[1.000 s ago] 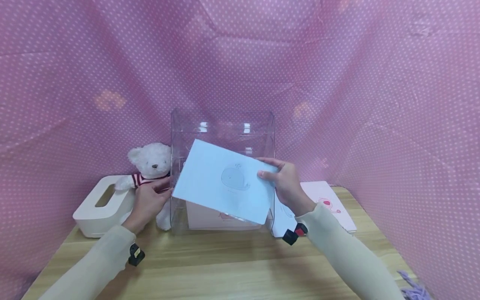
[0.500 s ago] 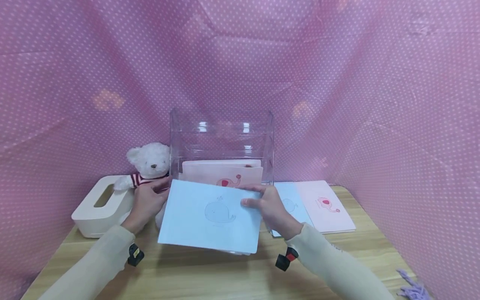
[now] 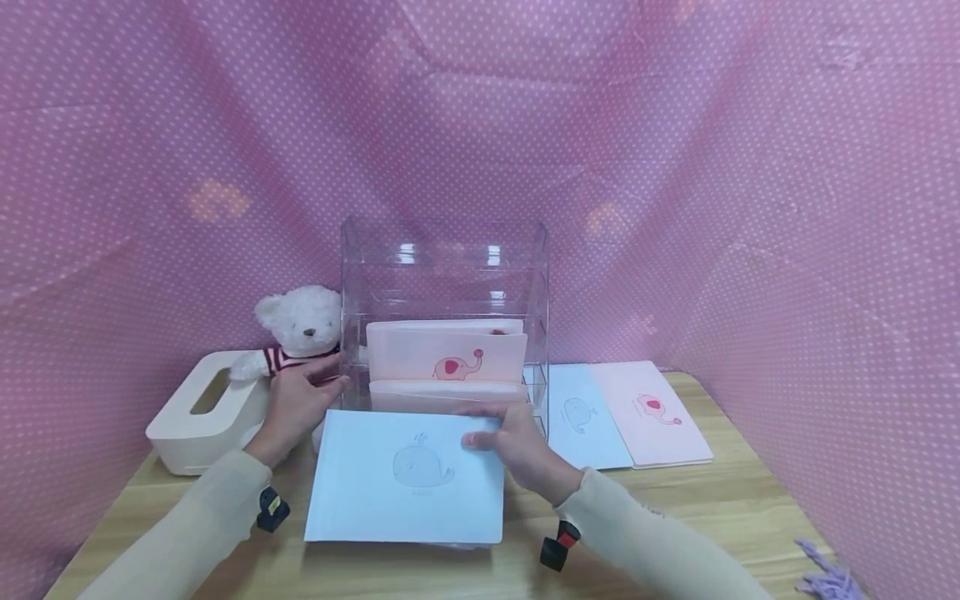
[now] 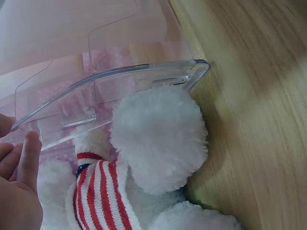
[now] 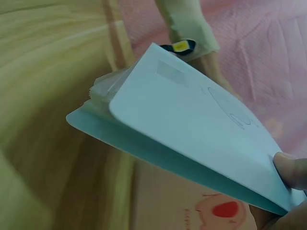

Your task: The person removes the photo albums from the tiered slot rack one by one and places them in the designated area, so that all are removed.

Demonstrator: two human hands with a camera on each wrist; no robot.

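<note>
My right hand (image 3: 517, 446) pinches the right part of a light blue folder (image 3: 405, 500) with a whale drawing, thumb on the cover and fingers beneath. In the right wrist view, clear plastic sleeves (image 5: 108, 87) show between its slightly parted covers. The folder is held in front of a clear tiered rack (image 3: 543, 283). Thumb and fingers of my left hand (image 3: 292, 408) grip the rack's left side edge, seen as a curved rim (image 4: 120, 71) in the left wrist view. Inside the rack stand pink folders (image 3: 405, 354), one with a red elephant; the blue folder hides the rack's lower front.
A white teddy bear (image 3: 309, 321) in a striped top sits against the rack's left side, beside a white tissue box (image 3: 168, 425). Right of the rack lie another blue folder (image 3: 592, 429) and a pink folder (image 3: 667, 442). Purple strands (image 3: 828, 575) lie at the right front edge.
My right hand has brought the blue folder down, toward me and slightly left, levelling it. The pink folders behind it have come into sight. My left hand stays at the rack.
</note>
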